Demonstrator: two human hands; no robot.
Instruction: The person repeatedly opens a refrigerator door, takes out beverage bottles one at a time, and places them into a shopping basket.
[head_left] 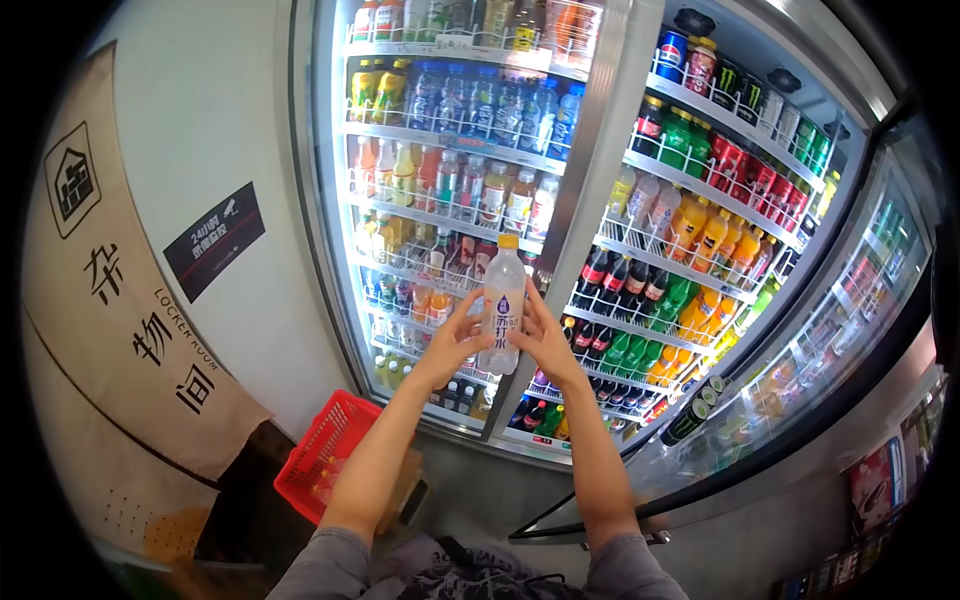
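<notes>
A clear plastic bottle point(503, 310) with a yellow cap and a white label with purple print stands upright between my two hands, in front of the fridge. My left hand point(452, 345) grips its left side, fingers behind and thumb in front. On the right side, my right hand point(548, 340) holds it the same way. Behind the bottle are the lit shelves of the left fridge point(440, 215) and the frame between the two fridge sections.
The right fridge point(690, 180) holds cans and bottles, and its glass door point(780, 370) stands swung open at the right. A red basket point(335, 440) sits low at the left. A beige curtain point(120, 270) hangs at the far left, beside a wall with a dark sign point(213, 240).
</notes>
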